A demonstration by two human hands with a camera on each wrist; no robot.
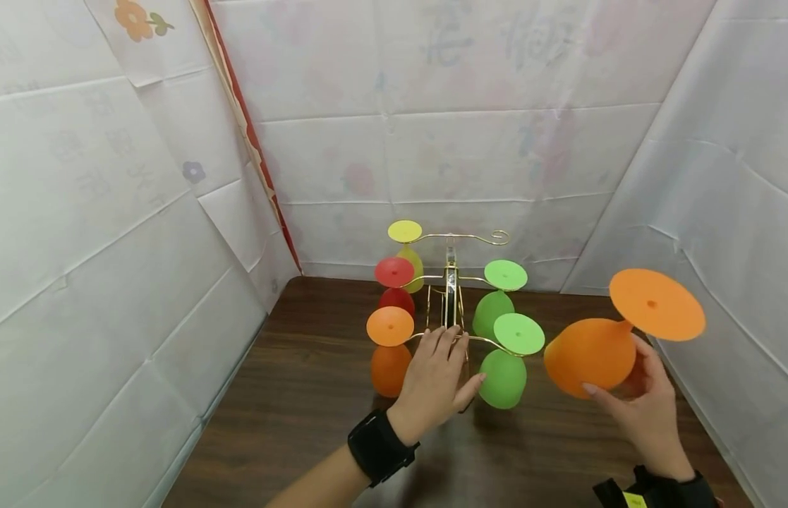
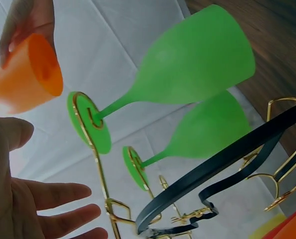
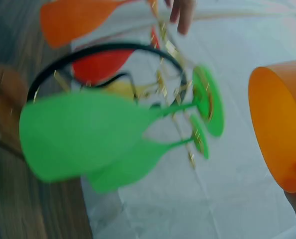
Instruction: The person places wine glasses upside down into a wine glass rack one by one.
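Observation:
My right hand (image 1: pixel 650 409) grips an orange wine glass (image 1: pixel 590 353) by its bowl, foot up, to the right of a gold wire glass rack (image 1: pixel 452 286). In the right wrist view the glass's open mouth shows at the right edge. My left hand (image 1: pixel 432 377), fingers extended, lies over the rack's near end; contact is hard to tell. Upside down on the rack's right arms hang two green wine glasses (image 1: pixel 503 381). Along the left side hang another orange glass (image 1: pixel 390 372), a red glass (image 1: pixel 396 301) and a yellow glass (image 1: pixel 411 264).
The rack stands on a dark wooden table (image 1: pixel 292 395). Its far right arm ends in a curl (image 1: pixel 499 237). White sheeting (image 1: pixel 444 155) walls in the back and both sides, close to the right hand. A dark curved band (image 2: pixel 227 164) belongs to the rack.

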